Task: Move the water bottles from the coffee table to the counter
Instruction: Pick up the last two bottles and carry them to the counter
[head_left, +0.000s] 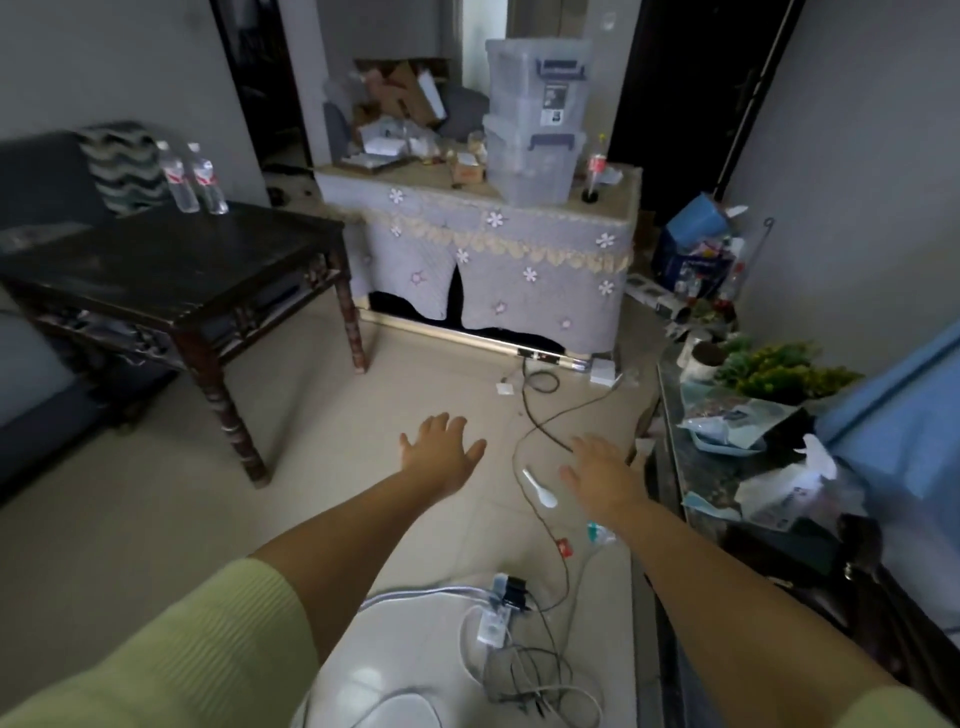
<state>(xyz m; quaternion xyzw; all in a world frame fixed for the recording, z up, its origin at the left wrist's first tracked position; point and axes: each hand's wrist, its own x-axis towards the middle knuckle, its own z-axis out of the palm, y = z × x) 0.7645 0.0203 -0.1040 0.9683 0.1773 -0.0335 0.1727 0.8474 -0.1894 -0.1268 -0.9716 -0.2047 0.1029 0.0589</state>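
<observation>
Head view: we hold both hands out over the tiled floor, left hand (440, 453) and right hand (602, 475), fingers spread and straight, gripping nothing. Two water bottles (192, 177) stand upright, side by side and nearly touching, at the far corner of the dark wooden coffee table (171, 270), well apart from us, up and to the left of the fingers. Their long axes run vertical, caps up. Our left hand is the nearer one. Counter, we judge, is the cluttered dark surface (727, 467) just beside the right hand. No bottle moved yet; reaching left comes first.
</observation>
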